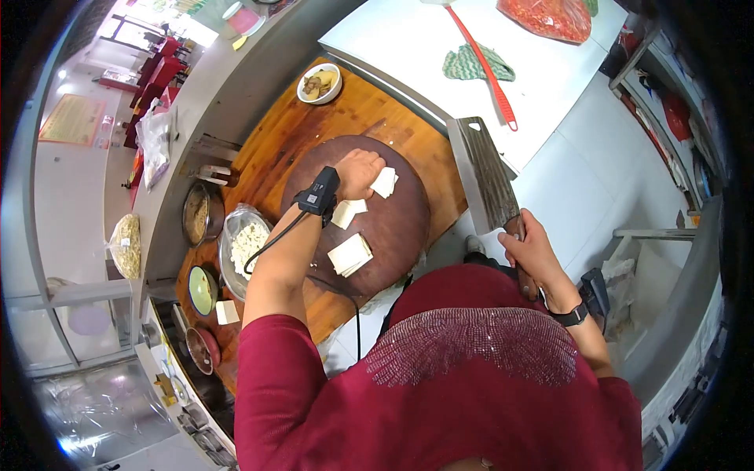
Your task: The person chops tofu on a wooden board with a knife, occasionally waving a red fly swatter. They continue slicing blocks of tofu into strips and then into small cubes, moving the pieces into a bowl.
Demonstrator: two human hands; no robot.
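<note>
My left hand (360, 173) is over the round brown chopping board (400, 224), its fingers curled in at the edge of some thin white square slices (385, 182). Between that hand and the near side of the board lie a second small group of white slices (347, 212) and a larger fanned stack of white slices (350, 255). Off to the right of the board, my right hand (536, 255) grips the wooden handle of a cleaver (488, 169). The wide blade points up and away from me, held in the air beyond the board.
Left of the board stand a bag-lined bowl of white diced pieces (250, 245), a metal pot (203, 213) and a green bowl (203, 290). A white bowl of yellow slices (320, 84) sits at the back. Red-handled utensil (487, 71) and green cloth (463, 64) lie on the white counter (393, 35).
</note>
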